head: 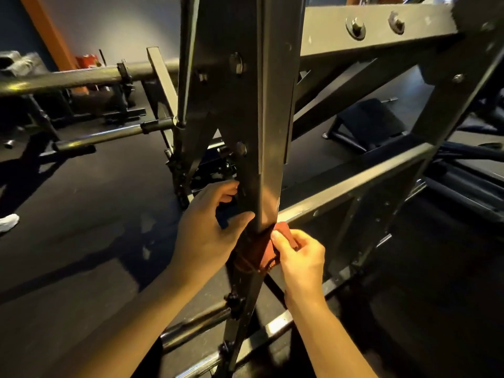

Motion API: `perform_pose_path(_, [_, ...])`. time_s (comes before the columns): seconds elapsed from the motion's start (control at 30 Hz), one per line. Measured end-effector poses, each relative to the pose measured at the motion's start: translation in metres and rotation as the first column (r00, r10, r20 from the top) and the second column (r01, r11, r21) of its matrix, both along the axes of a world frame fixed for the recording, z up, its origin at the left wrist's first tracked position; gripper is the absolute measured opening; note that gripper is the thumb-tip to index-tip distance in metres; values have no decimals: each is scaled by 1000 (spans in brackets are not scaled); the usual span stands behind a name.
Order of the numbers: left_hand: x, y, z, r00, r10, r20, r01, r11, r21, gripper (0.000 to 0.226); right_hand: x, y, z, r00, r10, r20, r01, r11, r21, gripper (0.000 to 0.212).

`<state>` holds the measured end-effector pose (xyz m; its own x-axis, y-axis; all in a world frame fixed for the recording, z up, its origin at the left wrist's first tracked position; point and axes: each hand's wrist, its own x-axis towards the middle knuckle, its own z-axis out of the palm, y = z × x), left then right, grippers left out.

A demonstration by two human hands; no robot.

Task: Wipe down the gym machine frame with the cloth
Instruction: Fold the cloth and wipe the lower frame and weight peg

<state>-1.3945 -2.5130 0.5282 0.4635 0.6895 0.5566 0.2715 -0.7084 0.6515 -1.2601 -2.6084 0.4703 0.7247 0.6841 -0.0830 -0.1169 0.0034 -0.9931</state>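
While your left hand point(207, 227) reaches in from the left of the gym machine frame point(261, 105), its fingers curl round the far side of the dark upright post and its thumb lies flat against the near face, so the hand grips the post just above the cloth point(256, 251). Your left forearm rises from the bottom edge at a slant, wrist straight. Your right hand point(300, 255) comes in from the right of the same post, wrist bent slightly inward, and its thumb and curled fingers pinch a bunched corner of the red cloth beside the post's right edge. The cloth is wrapped round the post low down, between your two hands, with a frayed hem hanging at its lower edge. Your left fingertips pass behind the steel and are hidden, so you cannot tell how they press there, nor whether your left palm touches the cloth. The far side of the cloth is hidden by the post. The foot of the post is cut off at the bottom edge. On the dark floor point(95, 241) at the left border, a white shoe point(8, 222) is cut off.
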Motion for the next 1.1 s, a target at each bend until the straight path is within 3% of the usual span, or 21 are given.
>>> perform_pose_path(0.1, [3, 6, 0, 999, -1, 36, -1, 998, 63, 55, -2, 1, 6, 999, -2, 51, -1, 999, 46, 11])
perform_pose_path(0.23, [6, 17, 2, 999, 35, -15, -33, 992, 123, 66, -8, -3, -6, 998, -26, -61, 21, 996, -87, 11])
perform_pose_path(0.4, [9, 25, 8, 998, 61, -7, -59, 987, 151, 71, -1, 5, 39, 996, -11, 86, -3, 988, 157, 12])
perform_pose_path(0.57, [8, 31, 17, 1000, 11, 7, -12, 962, 274, 76, -8, 1, 12, 994, -64, -85, 68, 997, 45, 10])
perform_pose_path(0.77, [9, 27, 28, 1000, 31, -5, -28, 953, 303, 78, 10, 8, 55, 997, -52, 61, 38, 977, 210, 12])
perform_pose_path(0.93, [13, 25, 30, 998, 52, 31, -59, 945, 323, 75, 13, 3, 30, 999, -48, 20, 47, 998, 31, 7])
perform_pose_path(1.1, [14, 22, 29, 997, 65, 32, -72, 954, 291, 74, 23, 8, 67, 989, 0, 148, -38, 966, 254, 12])
